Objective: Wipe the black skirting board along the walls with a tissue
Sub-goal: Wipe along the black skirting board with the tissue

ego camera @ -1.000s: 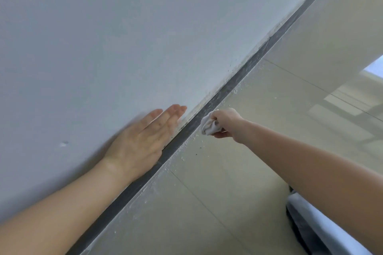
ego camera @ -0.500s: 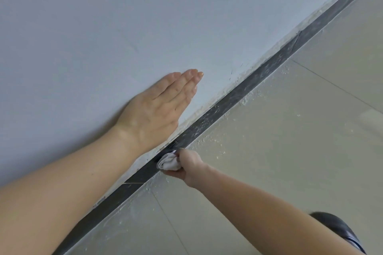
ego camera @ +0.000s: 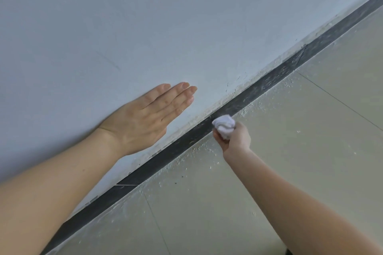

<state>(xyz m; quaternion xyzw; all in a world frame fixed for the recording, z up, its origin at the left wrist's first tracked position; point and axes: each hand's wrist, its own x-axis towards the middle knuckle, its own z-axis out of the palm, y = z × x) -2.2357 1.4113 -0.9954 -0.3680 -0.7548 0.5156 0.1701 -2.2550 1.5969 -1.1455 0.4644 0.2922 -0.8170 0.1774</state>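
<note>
**Two hands at the wall: one braced, one wiping**

A crumpled white paper tissue [ego camera: 224, 125] is gripped in the right hand [ego camera: 235, 137], whose fingers are curled tightly round it so that only the front of the wad shows. The wad is pressed against the narrow black skirting board [ego camera: 165, 156], which runs diagonally where the pale grey painted wall [ego camera: 186, 16] meets the glossy beige floor tiles [ego camera: 290, 151]. The left hand [ego camera: 143, 118] is laid flat on the wall just above the board, its fingers straight and close together, and nothing is held in it. It appears to be used as a brace.

The step in hand is judged to be a wiping stroke along the board. Grey smears can be seen on the stretch beyond the tissue, toward the upper right, while the stretch nearer the person looks darker and cleaner, so much of the visible run is probably left to do.

For a good stroke, firm and even pressure should be kept on the face of the board, and the wad should be carried in long overlapping passes. The rough white plaster edge [ego camera: 238, 94] above the board should be avoided, since crumbs could be knocked loose. White specks [ego camera: 259, 107] lie on the tiles beside the board and could be dragged back onto it if the tissue is allowed to dip. A fresh side of the tissue should be turned outward once it is soiled.
</note>
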